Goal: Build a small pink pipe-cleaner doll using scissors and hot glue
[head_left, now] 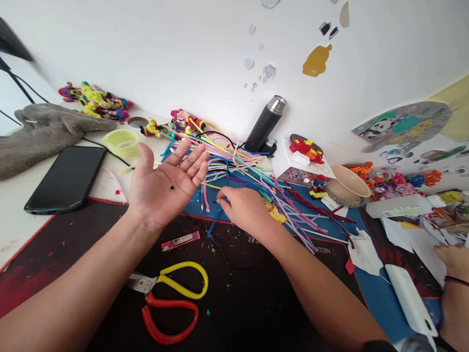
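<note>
My left hand (164, 181) is held palm up with its fingers stretched out. A tiny black bead (172, 187) lies on that palm. My right hand (245, 208) hovers over the mat, thumb and forefinger brought together near a blue pipe cleaner (215, 222). Whatever those fingertips hold, if anything, is too small to make out. Beyond both hands spreads a loose pile of coloured pipe cleaners (234, 164). Scissors (161, 286) with one yellow and one red handle lie below my left wrist, their blades partly hidden. Between my arms rests a small pink case (181, 241).
A phone (68, 178) and a yellow-green coil (122, 143) lie at the left. Behind the pile stands a black flask (266, 122), beside a white box (300, 168) and a bowl (348, 186). Another person's hand (454, 259) rests at the far right, near a white tool (410, 298).
</note>
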Demonstrator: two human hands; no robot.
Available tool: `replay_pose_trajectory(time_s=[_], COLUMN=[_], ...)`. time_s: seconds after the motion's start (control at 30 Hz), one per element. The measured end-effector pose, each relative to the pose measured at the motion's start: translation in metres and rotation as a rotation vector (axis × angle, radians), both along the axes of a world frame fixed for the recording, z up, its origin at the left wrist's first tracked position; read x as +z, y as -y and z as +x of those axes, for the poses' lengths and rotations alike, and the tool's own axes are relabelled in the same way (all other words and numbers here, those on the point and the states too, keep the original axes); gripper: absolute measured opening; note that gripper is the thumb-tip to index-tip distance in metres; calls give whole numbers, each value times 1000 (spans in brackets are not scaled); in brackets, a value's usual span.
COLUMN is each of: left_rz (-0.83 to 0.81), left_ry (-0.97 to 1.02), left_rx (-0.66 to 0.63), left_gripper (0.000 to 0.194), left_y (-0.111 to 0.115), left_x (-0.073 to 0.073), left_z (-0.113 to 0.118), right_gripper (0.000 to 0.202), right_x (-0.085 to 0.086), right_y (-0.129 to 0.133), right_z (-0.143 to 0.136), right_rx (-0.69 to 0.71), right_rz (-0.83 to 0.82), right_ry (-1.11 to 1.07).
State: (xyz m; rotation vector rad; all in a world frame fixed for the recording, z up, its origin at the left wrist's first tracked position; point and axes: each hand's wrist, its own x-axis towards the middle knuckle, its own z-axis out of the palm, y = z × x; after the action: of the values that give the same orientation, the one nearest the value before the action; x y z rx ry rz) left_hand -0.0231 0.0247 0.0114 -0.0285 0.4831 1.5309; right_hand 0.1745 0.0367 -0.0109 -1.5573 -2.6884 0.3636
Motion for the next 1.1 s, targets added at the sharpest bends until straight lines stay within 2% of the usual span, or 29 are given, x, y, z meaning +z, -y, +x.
replay_pose_trajectory(time_s=[0.2, 0.63, 0.77, 0.93, 1.0, 1.1], left_rz=[-18, 5, 7, 13, 21, 26], left_ry=[8, 23, 1, -40, -56, -68], left_rx=[-22, -90, -86, -69, -88, -136], left_gripper=[89, 84, 85, 83, 83, 82], left_y=[1, 4, 4, 3, 5, 9], left_x=[-1, -2, -3, -9, -13, -17], left_z=[1, 2, 3, 7, 11, 18], right_gripper=[20, 23, 18, 17, 17, 16], right_x=[1, -1, 2, 3, 3, 5], right_y=[-2, 1, 7, 28, 37, 48], right_z=[-10, -23, -19, -4, -3, -11], right_rx=[63, 45, -47, -156, -164, -93], right_rz=[-13, -33, -9, 69, 89, 123], right_ry=[126, 177, -3, -546, -679, -714])
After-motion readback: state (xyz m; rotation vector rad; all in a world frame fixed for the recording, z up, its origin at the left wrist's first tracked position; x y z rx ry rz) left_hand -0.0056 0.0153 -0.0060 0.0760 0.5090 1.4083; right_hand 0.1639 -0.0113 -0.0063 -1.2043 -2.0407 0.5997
